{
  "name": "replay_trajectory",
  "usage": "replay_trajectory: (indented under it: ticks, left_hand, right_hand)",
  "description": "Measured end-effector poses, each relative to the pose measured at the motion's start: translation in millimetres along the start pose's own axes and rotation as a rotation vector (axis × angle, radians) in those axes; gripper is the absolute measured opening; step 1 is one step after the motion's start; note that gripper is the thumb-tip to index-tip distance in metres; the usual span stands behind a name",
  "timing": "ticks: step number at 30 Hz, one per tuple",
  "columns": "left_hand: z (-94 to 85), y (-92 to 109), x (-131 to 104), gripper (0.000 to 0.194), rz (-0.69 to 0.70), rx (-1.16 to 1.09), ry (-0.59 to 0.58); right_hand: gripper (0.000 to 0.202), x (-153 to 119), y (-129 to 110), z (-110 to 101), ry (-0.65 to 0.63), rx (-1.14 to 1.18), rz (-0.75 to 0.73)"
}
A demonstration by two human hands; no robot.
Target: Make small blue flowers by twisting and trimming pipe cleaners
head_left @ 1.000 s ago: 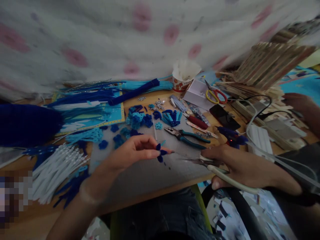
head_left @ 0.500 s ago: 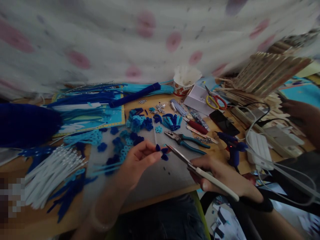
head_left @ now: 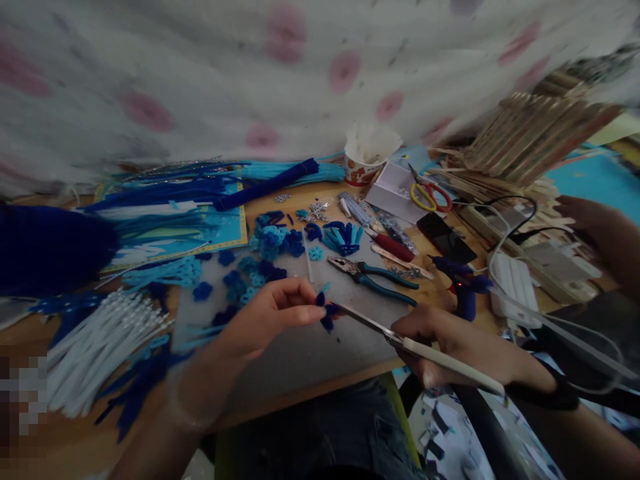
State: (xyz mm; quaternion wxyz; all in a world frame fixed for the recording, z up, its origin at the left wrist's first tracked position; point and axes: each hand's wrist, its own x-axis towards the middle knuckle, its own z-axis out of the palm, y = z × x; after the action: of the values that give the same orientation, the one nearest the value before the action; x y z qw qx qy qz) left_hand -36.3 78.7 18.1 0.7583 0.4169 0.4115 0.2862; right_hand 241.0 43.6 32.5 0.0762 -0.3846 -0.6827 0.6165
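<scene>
- Head view: left hand (head_left: 287,310) pinching small dark-blue fuzzy flower with pointed petals (head_left: 327,320) between thumb and fingers; flower held over grey translucent mat (head_left: 305,377), toward near edge of wooden table (head_left: 280,407).
- Right hand (head_left: 445,340) grasping silver-bladed scissors with cream handles (head_left: 407,343); blades point left, tips right at flower, can't tell if touching.
- Teal-handled metal pliers (head_left: 359,272): flat by mat's right edge, apart from both hands.
- Blue pistol-shaped glue gun (head_left: 464,288): right of mat, near right hand, red light showing.
- Light- and dark-blue fuzzy flower heap (head_left: 273,241): mat's far edge.
- Bundle of thin white stems (head_left: 105,343): just beside mat's left edge.
- Another person's hand (head_left: 587,213): table's right side, by pale wooden sticks (head_left: 545,197).
</scene>
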Motion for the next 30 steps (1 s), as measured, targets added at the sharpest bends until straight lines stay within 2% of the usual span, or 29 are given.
replay_trajectory:
  ticks: [6,17,25,30]
  left_hand:
    - [0.9,5.0,-2.2,0.027,-0.007,0.072,-0.042]
    - [0.0,2.8,-3.1,0.023,-0.003,0.043,-0.022]
    - [0.4,-0.2,-3.2,0.024,-0.005,0.038,-0.036]
    - [-0.7,5.1,-4.3,0.023,-0.033,0.064,-0.084]
  right_hand:
    - [0.073,-5.5,-3.9,-0.6,0.041,-0.072,0.026]
    - [0.072,-5.1,0.2,0.6,0.025,-0.059,0.064]
    - [0.074,-6.8,-11.1,3.0,0.077,-0.125,-0.019]
    - [0.072,-11.6,-13.8,2.1,0.042,-0.164,-0.004]
